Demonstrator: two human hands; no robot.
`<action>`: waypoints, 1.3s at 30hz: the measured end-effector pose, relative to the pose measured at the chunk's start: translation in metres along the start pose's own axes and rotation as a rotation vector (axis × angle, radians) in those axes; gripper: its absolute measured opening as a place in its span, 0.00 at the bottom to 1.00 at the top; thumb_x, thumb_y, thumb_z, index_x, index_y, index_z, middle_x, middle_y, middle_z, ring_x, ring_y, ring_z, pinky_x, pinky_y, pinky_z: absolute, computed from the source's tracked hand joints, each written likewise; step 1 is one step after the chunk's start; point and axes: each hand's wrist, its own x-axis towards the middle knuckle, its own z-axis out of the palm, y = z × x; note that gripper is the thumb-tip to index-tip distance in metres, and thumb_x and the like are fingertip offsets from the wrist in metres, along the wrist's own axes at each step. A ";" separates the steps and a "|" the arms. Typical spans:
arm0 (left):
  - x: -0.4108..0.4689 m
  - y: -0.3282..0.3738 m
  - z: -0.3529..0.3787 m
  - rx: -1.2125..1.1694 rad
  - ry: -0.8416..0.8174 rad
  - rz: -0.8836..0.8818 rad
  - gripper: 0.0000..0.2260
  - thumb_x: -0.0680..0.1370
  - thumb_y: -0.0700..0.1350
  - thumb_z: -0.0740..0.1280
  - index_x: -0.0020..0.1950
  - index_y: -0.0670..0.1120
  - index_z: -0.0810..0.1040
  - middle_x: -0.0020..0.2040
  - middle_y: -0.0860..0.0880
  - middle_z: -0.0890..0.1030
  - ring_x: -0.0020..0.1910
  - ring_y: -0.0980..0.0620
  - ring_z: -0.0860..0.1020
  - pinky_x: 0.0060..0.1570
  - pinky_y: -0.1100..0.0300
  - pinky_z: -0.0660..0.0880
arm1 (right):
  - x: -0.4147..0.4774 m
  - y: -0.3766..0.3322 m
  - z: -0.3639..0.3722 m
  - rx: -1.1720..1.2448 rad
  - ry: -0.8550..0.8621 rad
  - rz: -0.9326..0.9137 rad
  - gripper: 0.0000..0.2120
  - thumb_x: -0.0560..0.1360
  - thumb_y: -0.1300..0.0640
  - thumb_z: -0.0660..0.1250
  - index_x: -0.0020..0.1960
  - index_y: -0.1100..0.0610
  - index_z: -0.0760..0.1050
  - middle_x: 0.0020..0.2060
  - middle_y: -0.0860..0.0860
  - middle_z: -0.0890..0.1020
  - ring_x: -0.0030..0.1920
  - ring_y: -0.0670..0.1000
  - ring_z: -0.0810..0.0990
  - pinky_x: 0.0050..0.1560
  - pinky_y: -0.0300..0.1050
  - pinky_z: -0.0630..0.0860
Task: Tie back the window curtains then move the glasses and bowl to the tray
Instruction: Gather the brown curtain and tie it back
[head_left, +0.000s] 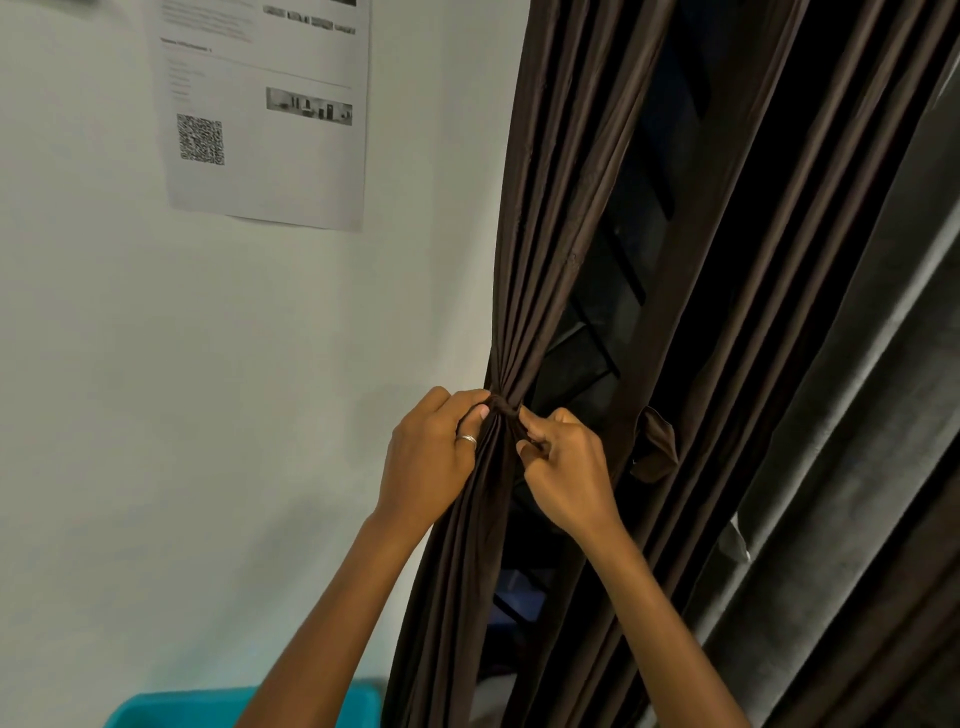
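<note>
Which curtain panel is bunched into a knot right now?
The left brown panel, pinched by left hand and right hand; the right brown panel hangs loose.

Head-worn view — faces forward, close to curtain (545, 260) and wall (104, 364).

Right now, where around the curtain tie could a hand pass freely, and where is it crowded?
Free: the bare wall left of the left hand, under the paper sheet, and the gap above the right hand between the gathered curtain and the hanging curtain, where window slats show. Crowded: the tie, which both hands pinch.
</note>
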 end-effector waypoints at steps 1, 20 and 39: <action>0.000 -0.001 -0.001 -0.007 -0.002 0.001 0.11 0.83 0.45 0.65 0.63 0.47 0.82 0.43 0.50 0.78 0.37 0.53 0.76 0.37 0.52 0.78 | -0.001 -0.002 0.001 0.000 0.004 0.005 0.21 0.80 0.67 0.66 0.71 0.57 0.76 0.38 0.46 0.70 0.36 0.43 0.74 0.36 0.28 0.70; -0.016 -0.001 0.024 -0.088 0.054 -0.088 0.11 0.84 0.47 0.63 0.63 0.46 0.79 0.54 0.51 0.82 0.48 0.57 0.79 0.48 0.65 0.77 | -0.017 0.005 0.012 0.190 0.133 0.054 0.18 0.80 0.65 0.66 0.70 0.58 0.76 0.44 0.48 0.75 0.42 0.47 0.84 0.43 0.26 0.76; -0.053 0.085 0.106 -0.083 0.284 -0.544 0.19 0.80 0.50 0.69 0.65 0.57 0.63 0.55 0.57 0.73 0.36 0.53 0.80 0.46 0.45 0.80 | -0.003 0.113 -0.077 0.146 0.392 -0.031 0.13 0.81 0.59 0.66 0.64 0.57 0.79 0.57 0.50 0.80 0.58 0.49 0.80 0.56 0.42 0.79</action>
